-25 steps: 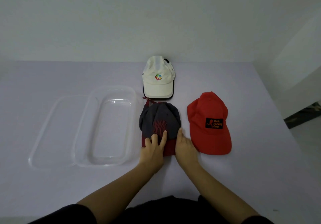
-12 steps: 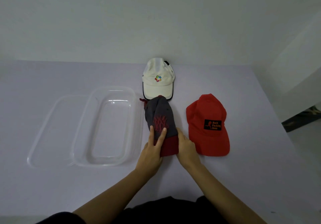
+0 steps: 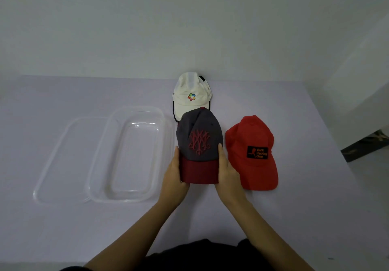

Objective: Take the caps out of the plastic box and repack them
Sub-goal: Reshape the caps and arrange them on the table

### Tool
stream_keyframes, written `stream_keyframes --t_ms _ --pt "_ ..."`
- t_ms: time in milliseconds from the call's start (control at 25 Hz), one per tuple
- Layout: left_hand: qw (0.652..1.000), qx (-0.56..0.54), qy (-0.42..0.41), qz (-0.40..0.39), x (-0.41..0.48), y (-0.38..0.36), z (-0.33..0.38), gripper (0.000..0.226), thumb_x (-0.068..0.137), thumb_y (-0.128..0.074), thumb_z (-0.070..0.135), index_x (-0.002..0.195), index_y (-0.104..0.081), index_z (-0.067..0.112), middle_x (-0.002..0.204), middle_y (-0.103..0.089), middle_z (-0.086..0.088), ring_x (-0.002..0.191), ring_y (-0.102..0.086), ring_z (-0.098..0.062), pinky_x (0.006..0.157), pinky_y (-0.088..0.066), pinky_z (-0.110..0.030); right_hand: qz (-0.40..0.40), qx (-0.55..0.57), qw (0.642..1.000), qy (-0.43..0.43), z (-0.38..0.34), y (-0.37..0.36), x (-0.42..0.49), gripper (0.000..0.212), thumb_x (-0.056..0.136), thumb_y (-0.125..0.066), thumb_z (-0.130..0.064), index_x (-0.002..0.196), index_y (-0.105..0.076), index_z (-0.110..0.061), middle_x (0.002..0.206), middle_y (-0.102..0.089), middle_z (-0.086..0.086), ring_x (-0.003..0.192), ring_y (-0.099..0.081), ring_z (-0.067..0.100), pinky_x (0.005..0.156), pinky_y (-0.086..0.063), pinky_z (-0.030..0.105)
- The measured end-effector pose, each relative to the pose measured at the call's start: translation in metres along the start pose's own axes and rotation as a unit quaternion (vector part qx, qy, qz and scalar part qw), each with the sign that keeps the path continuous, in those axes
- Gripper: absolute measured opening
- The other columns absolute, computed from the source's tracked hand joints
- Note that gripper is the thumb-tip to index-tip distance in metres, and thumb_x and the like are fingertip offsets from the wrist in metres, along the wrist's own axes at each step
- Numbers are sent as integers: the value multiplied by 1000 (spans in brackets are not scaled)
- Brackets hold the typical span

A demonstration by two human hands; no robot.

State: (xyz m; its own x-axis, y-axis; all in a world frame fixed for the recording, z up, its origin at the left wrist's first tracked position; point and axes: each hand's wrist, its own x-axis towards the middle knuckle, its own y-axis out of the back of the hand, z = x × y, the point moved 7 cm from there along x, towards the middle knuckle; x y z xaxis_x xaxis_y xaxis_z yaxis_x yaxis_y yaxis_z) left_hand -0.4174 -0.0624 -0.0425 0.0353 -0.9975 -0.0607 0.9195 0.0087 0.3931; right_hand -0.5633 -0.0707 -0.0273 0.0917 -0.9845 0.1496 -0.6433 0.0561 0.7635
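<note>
Gripping the grey cap (image 3: pixel 200 138) by the sides of its maroon brim: left hand (image 3: pixel 174 178) at the left edge, right hand (image 3: pixel 228 174) at the right edge, thumbs straight along the crown, other fingers tucked underneath and hidden. Brim pointing toward the wearer, red emblem facing up, crown overlapping the brim of the white cap (image 3: pixel 190 100) behind. Lifted or resting on the table (image 3: pixel 63 228): impossible to tell. Just right of the right hand, a red cap (image 3: pixel 251 153) with a black patch, lying flat. Just left of the left hand, a clear open box (image 3: pixel 95 161). At its far left side, a clear lid (image 3: pixel 61 161), flat, touching or overlapped by the box.
</note>
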Motion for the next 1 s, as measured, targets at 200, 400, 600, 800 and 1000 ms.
stream_keyframes --t_ms 200,400,600,800,1000 --pt "999 25 27 -1 -1 3 -4 75 89 -46 -10 151 -13 17 149 -38 -8 132 -44 -25 107 -39 -30 -6 111 994 -7 -3 -1 2 81 89 -56 -3 146 -4 -27 155 -15 9 142 -23 18 113 -29 30" --pt "997 -61 12 -44 0 -8 7 63 98 -35 21 141 6 41 138 -26 30 126 -38 6 101 -31 -2 -10 319 946 -59 -3 -15 2 73 91 -51 -11 143 -5 -32 159 3 4 145 1 5 118 -11 21" --pt "995 -27 -62 -69 -5 -5 15 71 92 -45 23 144 0 43 160 -11 4 144 -16 0 113 -26 -15 -14 243 970 -17 -3 -8 -3 76 89 -56 -13 144 -8 -36 157 11 10 134 12 -19 104 -9 -3" --pt "990 -132 -9 -55 -9 -13 13 68 91 -40 25 146 -1 33 152 -29 6 134 -37 3 102 -36 -9 13 330 943 -34 -11 -21 -7 69 87 -47 -32 139 -9 -57 159 -4 1 146 -7 14 119 -18 44" --pt "984 -162 -18 -72 -12 -13 15 73 88 -47 35 147 -4 36 151 -27 16 138 -31 2 110 -33 -17 38 258 965 36 -23 -12 -11 66 85 -48 -38 136 -13 -61 156 -13 -6 144 -17 11 118 -22 40"
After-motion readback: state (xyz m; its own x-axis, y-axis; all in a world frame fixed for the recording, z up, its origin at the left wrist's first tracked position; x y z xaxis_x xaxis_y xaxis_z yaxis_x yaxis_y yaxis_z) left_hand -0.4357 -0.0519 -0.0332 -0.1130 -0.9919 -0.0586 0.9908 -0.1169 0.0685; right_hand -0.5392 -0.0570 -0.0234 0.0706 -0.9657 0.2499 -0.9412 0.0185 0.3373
